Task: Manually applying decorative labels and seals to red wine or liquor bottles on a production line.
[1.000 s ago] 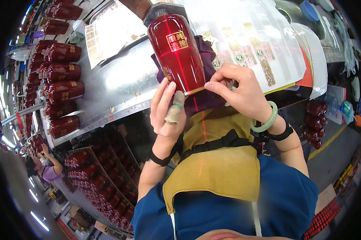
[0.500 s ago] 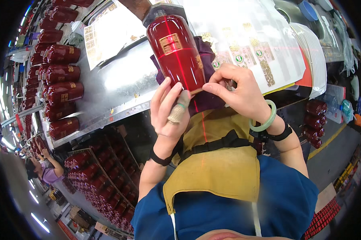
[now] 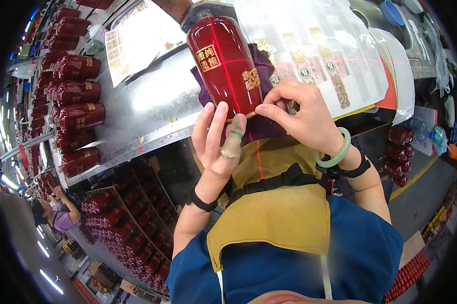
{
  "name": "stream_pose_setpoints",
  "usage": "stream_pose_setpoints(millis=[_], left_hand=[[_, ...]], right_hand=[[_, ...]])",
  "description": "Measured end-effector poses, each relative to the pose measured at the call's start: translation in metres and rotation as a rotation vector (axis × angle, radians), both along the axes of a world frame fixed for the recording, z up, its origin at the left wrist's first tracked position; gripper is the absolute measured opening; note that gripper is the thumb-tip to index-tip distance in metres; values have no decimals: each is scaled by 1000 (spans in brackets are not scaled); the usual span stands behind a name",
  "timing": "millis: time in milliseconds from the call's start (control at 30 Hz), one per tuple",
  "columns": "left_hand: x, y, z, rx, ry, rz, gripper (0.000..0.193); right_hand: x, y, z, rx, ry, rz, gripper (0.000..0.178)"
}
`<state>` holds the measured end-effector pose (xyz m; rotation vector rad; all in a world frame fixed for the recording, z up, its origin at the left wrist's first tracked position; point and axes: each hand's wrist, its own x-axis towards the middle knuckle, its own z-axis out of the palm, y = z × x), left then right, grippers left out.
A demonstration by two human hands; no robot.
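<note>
A glossy dark red glass bottle (image 3: 228, 86) lies on its side, its neck away from me and its base toward me. It bears a gold square label and a gold ornament (image 3: 250, 79). My left hand (image 3: 216, 139) is at the left of the base, fingers stretched and apart, fingertips at the rim. Its thumb wears a beige cloth cover (image 3: 232, 142) held by a green band. My right hand (image 3: 302, 109) is closed, thumb and index finger pinched at the right corner of the base. What lies between them is hidden; something greyish shows behind the thumb.
Purple cloth (image 3: 263, 61) lies under the bottle, and a dark holder (image 3: 208, 10) stands at its neck. Gold decal strips (image 3: 336, 76) lie on a white sheet to the right. Several red bottles (image 3: 79, 116) line the left. A person (image 3: 66, 218) works at the far left.
The bottle has turned about its long axis: the square label has shifted left and the gold ornament has come into fuller view. My left fingers have slid slightly right along the base; my right hand has barely moved.
</note>
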<state>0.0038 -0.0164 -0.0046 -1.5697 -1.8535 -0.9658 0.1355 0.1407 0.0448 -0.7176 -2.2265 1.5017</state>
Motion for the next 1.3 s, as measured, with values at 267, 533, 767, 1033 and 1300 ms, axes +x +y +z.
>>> stream_pose_setpoints(millis=[267,533,767,1033,1300], left_hand=[[-2,8,7,-12,-73,-108,29],[0,2,-7,83,-258,-5,34],[2,0,-8,56,-221,6,37],[3,0,-7,39,-204,6,39],[4,0,-7,33,-207,10,38]], right_hand=[[1,-1,-4,21,10,-7,18],[4,1,-8,-140,-18,-126,18],[-10,-15,-9,-206,57,-87,26],[-9,-18,-10,-278,24,-136,29],[-9,-19,-9,-266,12,-128,27]])
